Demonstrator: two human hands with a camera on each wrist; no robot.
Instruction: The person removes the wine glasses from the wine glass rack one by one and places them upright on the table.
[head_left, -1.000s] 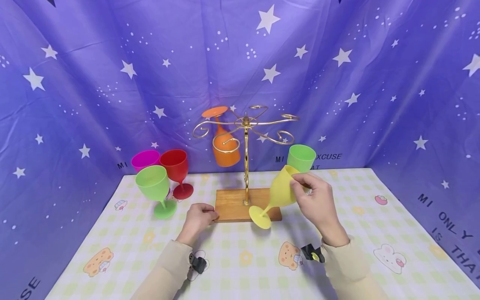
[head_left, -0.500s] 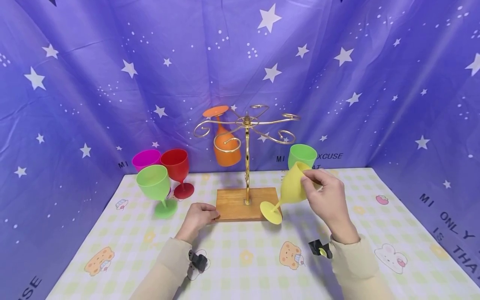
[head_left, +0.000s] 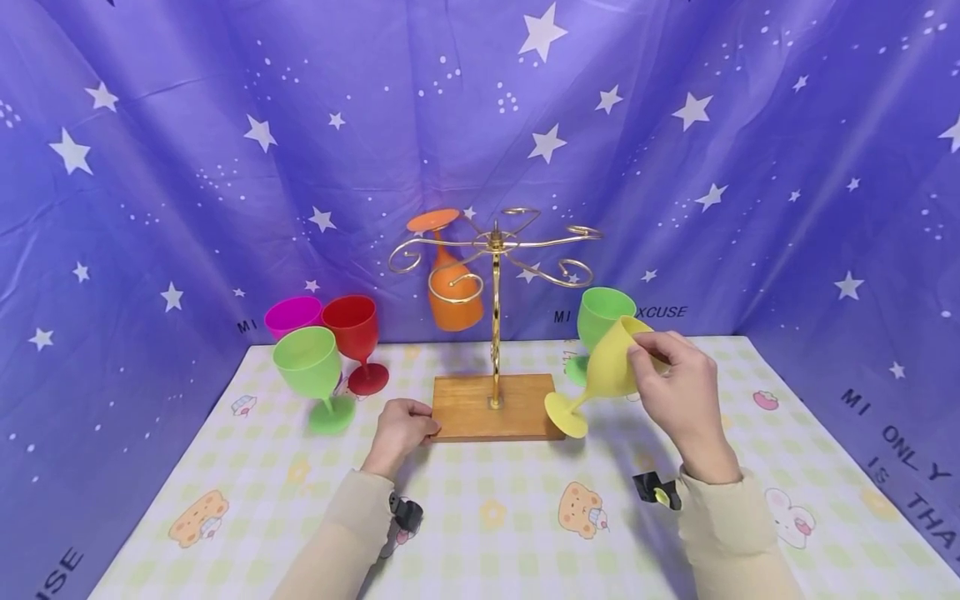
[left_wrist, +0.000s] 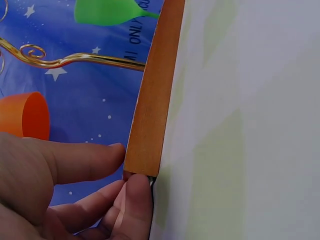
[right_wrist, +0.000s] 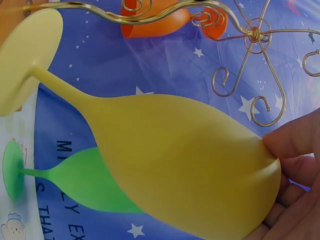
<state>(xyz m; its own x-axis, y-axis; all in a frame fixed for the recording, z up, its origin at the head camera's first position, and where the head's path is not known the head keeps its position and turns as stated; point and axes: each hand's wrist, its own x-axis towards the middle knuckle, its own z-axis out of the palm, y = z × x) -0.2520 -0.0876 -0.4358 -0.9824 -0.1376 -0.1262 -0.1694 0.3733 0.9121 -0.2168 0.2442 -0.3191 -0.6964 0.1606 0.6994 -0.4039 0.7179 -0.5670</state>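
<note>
My right hand (head_left: 678, 396) pinches the rim of a yellow plastic wine glass (head_left: 611, 367), thumb and fingers on either side. The glass tilts, foot down to the left, off the table beside the base's right end. My left hand (head_left: 400, 432) holds the left end of the rack's wooden base (head_left: 480, 412); in the left wrist view its thumb lies at the upper edge and curled fingers at the end face. The gold wine glass rack (head_left: 496, 317) stands upright with curled arms. An orange wine glass (head_left: 453, 292) hangs upside down from one arm.
On the left stand a light green wine glass (head_left: 307, 362), a red one (head_left: 352, 325) and a magenta one (head_left: 294, 315), partly hidden. Another green glass (head_left: 600, 312) stands behind the yellow one. A starry purple curtain (head_left: 360, 167) surrounds the checked tablecloth (head_left: 487, 542).
The right hand has carried the yellow wine glass rightward, from in front of the base to its right end. The left hand stays on the base.
</note>
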